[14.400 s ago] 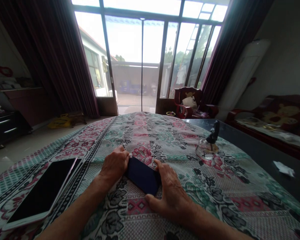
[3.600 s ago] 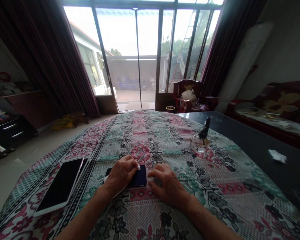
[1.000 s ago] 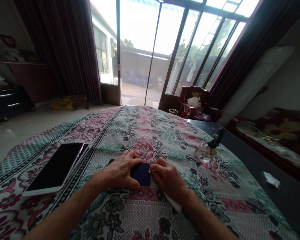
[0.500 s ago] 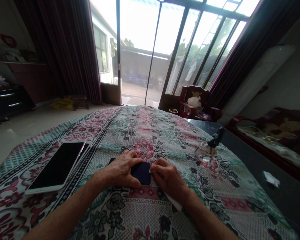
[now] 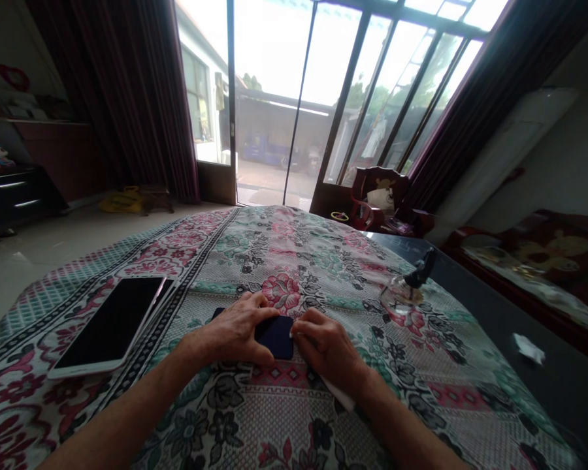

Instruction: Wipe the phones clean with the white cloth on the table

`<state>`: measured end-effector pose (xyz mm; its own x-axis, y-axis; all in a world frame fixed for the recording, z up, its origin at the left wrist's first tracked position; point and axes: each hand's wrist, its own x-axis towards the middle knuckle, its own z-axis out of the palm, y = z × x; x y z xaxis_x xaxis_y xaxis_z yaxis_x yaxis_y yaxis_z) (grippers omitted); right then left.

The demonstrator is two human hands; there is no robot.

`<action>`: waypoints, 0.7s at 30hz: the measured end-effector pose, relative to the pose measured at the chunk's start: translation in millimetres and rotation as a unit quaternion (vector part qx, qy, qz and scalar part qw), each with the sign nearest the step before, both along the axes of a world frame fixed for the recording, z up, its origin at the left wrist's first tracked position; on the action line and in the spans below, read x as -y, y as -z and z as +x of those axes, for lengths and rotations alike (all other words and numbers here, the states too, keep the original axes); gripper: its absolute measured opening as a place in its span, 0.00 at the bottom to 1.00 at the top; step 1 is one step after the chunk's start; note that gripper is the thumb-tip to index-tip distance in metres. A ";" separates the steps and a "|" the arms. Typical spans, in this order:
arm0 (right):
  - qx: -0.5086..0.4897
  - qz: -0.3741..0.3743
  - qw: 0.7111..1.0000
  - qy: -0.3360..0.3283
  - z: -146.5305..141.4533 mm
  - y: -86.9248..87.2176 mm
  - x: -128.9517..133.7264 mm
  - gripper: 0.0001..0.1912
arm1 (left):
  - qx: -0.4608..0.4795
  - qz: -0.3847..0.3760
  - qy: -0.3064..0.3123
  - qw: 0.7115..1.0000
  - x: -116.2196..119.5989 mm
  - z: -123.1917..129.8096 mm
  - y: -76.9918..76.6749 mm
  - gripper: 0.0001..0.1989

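Observation:
A dark blue phone (image 5: 277,337) lies flat on the patterned tablecloth (image 5: 323,261). Across it rests my left hand (image 5: 240,329), thumb and fingers at its two long edges, holding it down. At the phone's right end, my right hand (image 5: 326,343) is closed, fingertips pinching a bit of something white against the edge. A white strip, perhaps a cloth or tissue, shows under the right palm (image 5: 342,395); most of it is hidden. Left of my hands, a white tablet (image 5: 110,323) with a black screen lies on another flat device, partly covered.
A clear glass bottle with a black spray top (image 5: 404,297) stands on the cloth to the right. A crumpled white tissue (image 5: 529,349) lies on the dark table edge at far right. Wooden chairs (image 5: 385,199) and glass doors are beyond the table.
Almost nothing differs. Both hands keep their places on the phone, and the whole view has shifted very slightly.

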<state>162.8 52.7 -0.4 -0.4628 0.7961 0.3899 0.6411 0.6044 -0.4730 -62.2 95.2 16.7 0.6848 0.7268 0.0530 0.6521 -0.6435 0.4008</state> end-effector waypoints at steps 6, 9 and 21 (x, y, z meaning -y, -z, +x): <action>-0.006 -0.016 1.000 -0.024 1.5 -0.2 0.5 0.10 | -0.009 -0.003 0.000 1.000 -0.7 0.3 -1.9 0.38; -0.010 -0.017 1.000 -0.003 1.7 0.5 -0.4 0.09 | -0.013 -0.009 -0.002 1.000 -0.9 0.6 -3.3 0.39; -0.010 -0.009 1.000 -0.005 -0.5 0.5 0.3 0.09 | -0.010 0.000 0.003 1.000 0.1 -0.9 -1.7 0.40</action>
<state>162.3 52.4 -0.8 -0.4633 0.7983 0.3849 0.6249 0.6022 -0.4969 -63.2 95.1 18.5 0.6905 0.7222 0.0392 0.6556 -0.6479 0.3880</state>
